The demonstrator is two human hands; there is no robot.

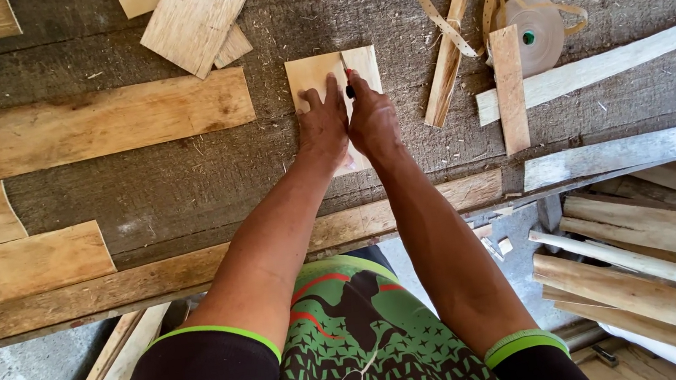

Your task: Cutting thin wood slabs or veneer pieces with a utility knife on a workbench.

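Workbench (184, 182) | left hand (322, 124) flat on wood square (316, 72) | right hand (372, 118) grips pencil (347, 78)

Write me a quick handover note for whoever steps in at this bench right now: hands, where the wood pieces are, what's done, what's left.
Left hand: flat on the small square wood piece, pinning it to the workbench.
Right hand: gripping a thin dark-handled tool, tip on the piece near its middle; pencil or blade, cannot tell.
Nearby: long plank to the left, thin slats and a tape roll to the right.
Done: piece positioned and held. No finished line or cut is visible.
Left: the marking or cutting itself.
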